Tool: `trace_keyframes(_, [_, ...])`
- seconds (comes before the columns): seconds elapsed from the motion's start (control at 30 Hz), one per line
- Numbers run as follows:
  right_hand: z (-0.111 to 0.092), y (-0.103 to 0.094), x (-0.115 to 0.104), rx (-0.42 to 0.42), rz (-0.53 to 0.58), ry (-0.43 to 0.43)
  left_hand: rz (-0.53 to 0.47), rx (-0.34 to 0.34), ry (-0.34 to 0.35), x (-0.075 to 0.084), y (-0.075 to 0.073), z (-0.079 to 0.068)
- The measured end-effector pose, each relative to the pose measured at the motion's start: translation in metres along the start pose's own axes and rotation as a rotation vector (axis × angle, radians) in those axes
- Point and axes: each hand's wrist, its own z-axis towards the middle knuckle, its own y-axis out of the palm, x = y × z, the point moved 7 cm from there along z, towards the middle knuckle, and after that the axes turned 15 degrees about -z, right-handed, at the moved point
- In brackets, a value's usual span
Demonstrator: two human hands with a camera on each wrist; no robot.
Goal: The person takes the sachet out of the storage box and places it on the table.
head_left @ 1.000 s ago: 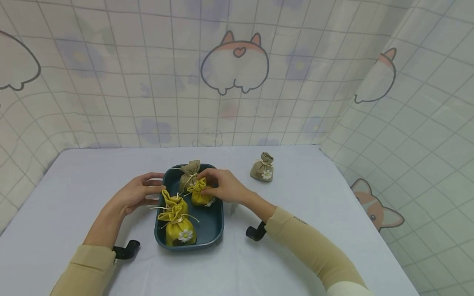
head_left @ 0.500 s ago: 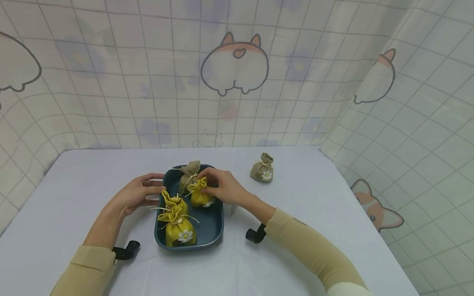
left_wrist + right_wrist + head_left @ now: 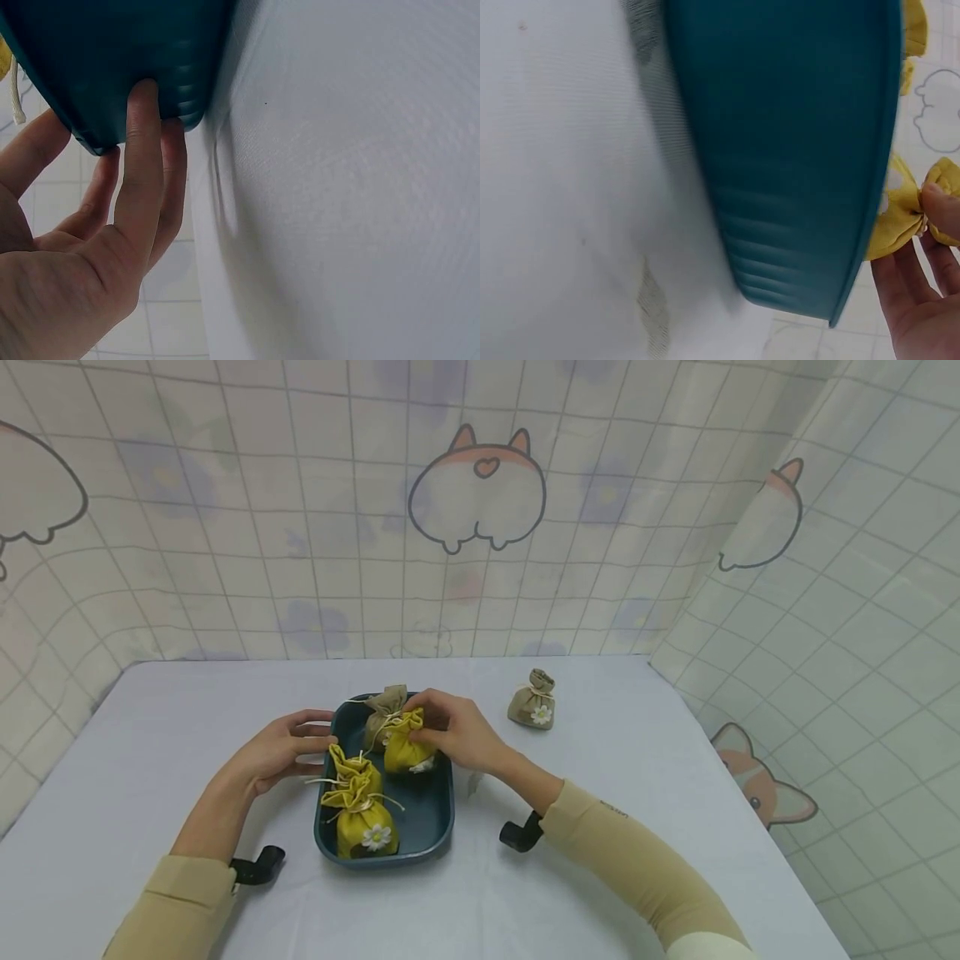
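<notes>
A dark teal tray [image 3: 420,814] stands on the table. My right hand [image 3: 465,732] pinches the gathered neck of a yellow drawstring pouch [image 3: 405,753]; in the right wrist view this pouch [image 3: 895,217] shows above the tray's rim. My left hand [image 3: 281,747] rests at the tray's left side, its fairly straight fingers [image 3: 139,165] touching the outer wall and rim. Two more yellow pouches, a front one [image 3: 366,833] with a white flower and one behind it [image 3: 352,768], sit along the tray's left side. A grey-brown pouch [image 3: 378,727] is at the back, partly hidden.
Another grey-brown pouch [image 3: 532,708] with a white flower stands on the white-covered table [image 3: 600,760], right of the tray. A patterned curtain [image 3: 480,593] hangs behind the table and along its right side. Each wrist wears a black camera mount.
My right hand has raised the yellow pouch slightly, and it now overlaps more of the grey-brown pouch behind. The left hand and the tray stay in place.
</notes>
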Motion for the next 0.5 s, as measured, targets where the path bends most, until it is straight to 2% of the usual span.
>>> trace_keyframes(0.5, [-0.006,-0.03,-0.012,0.087,-0.01,0.024,0.009,0.006,-0.002,0.0,0.0,0.001])
